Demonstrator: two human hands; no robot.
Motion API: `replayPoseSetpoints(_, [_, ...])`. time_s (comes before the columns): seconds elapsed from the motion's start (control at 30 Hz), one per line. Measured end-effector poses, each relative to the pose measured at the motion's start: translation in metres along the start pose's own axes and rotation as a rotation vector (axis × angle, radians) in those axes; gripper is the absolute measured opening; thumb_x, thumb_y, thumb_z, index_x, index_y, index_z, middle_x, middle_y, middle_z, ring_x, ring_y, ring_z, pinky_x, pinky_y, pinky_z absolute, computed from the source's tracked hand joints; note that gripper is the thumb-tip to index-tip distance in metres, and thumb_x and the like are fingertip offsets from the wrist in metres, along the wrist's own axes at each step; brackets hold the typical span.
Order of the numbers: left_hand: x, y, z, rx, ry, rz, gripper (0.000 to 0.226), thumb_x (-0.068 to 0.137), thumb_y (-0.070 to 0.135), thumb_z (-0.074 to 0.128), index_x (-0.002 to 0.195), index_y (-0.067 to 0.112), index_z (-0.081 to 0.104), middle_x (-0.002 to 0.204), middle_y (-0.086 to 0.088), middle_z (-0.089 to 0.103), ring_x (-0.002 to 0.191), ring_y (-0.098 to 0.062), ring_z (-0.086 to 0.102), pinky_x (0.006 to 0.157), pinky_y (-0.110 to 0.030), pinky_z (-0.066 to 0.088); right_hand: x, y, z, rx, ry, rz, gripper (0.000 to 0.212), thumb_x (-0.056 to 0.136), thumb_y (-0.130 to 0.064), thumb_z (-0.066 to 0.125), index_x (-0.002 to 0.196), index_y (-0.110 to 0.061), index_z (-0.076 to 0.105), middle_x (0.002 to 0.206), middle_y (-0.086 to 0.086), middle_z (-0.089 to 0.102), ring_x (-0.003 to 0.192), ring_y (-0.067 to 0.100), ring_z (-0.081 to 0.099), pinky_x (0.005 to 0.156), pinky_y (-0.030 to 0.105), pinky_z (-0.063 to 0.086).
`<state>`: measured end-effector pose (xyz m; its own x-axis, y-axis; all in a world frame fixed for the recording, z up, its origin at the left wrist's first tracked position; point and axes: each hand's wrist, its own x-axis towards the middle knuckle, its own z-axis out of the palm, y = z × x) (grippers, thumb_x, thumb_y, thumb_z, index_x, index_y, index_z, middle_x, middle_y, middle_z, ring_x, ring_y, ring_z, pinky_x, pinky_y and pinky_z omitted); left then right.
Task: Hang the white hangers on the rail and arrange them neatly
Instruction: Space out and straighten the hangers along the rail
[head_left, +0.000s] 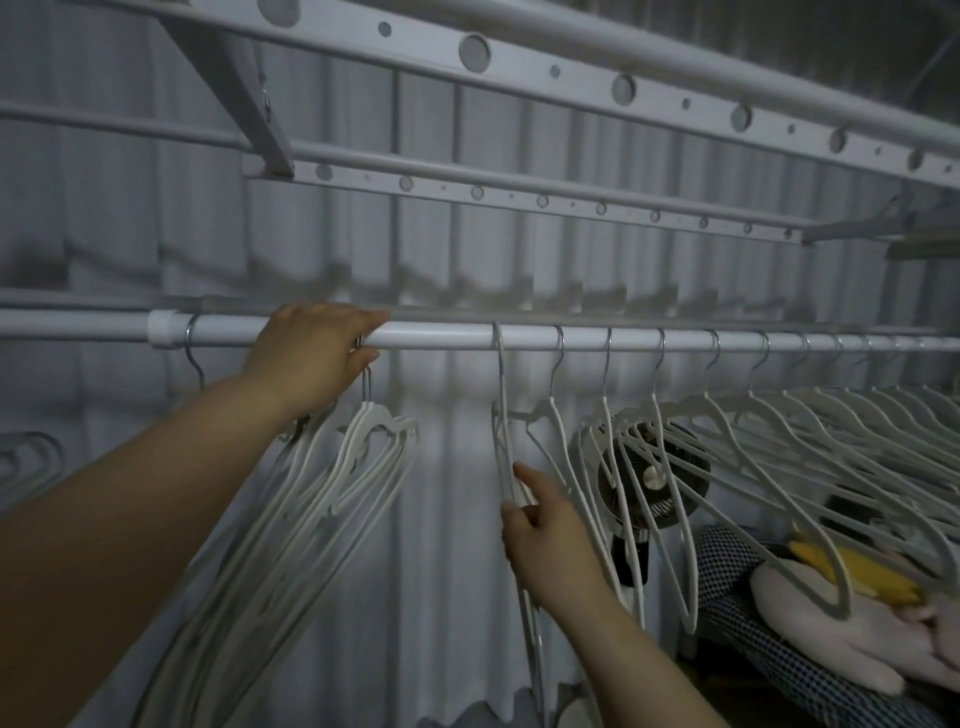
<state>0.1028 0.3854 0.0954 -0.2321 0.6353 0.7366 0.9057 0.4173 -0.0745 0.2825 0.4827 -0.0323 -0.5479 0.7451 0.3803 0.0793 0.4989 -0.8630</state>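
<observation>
A white hanger (503, 441) hangs edge-on from the rail (441, 335) at the frame's center, its lower part pinched in the right hand (545, 535). Left of it, the left hand (317, 353) closes over the rail above a bunch of hangers (332, 493). More hangers (779, 441) line the rail rightward.

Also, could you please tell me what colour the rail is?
The rail is white, as seen in the head view, the only one.
</observation>
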Motion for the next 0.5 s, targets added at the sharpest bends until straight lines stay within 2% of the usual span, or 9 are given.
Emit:
replayPoseSetpoints(0.17, [-0.0009,0.0000,-0.0007,0.007,-0.006,-0.011,0.044,0.091,0.024,0.051,0.134,0.021,0.044,0.131,-0.007,0.055,0.120,-0.026,0.048,0.097,-0.032,0.030,-0.0007,-0.0033,0.0032,0.006,-0.016,0.009,0.045,0.095,-0.013,0.040,0.139,-0.020,0.034,0.054,-0.003,0.041,0.046,0.007,0.039,0.044,0.013,0.033])
replayPoseSetpoints(0.33, [-0.0024,-0.0002,-0.0017,-0.002,-0.002,-0.011,0.043,0.091,0.024,0.050,0.134,0.021,0.044,0.133,-0.007,0.054,0.120,-0.026,0.048,0.097,-0.032,0.030,-0.0005,-0.0062,0.0088,0.017,-0.028,0.023,0.044,0.095,-0.012,0.040,0.139,-0.020,0.035,0.052,-0.003,0.040,0.031,0.001,0.039,0.040,0.012,0.033])
replayPoseSetpoints(0.5, [-0.0021,0.0008,-0.0027,0.002,-0.002,-0.005,0.043,0.091,0.024,0.051,0.134,0.021,0.045,0.131,-0.007,0.055,0.118,-0.026,0.049,0.095,-0.032,0.031,0.0001,-0.0056,0.0084,-0.018,-0.018,0.008,0.045,0.094,-0.011,0.040,0.138,-0.020,0.036,0.049,-0.004,0.039,0.034,0.004,0.037,0.039,0.013,0.032])
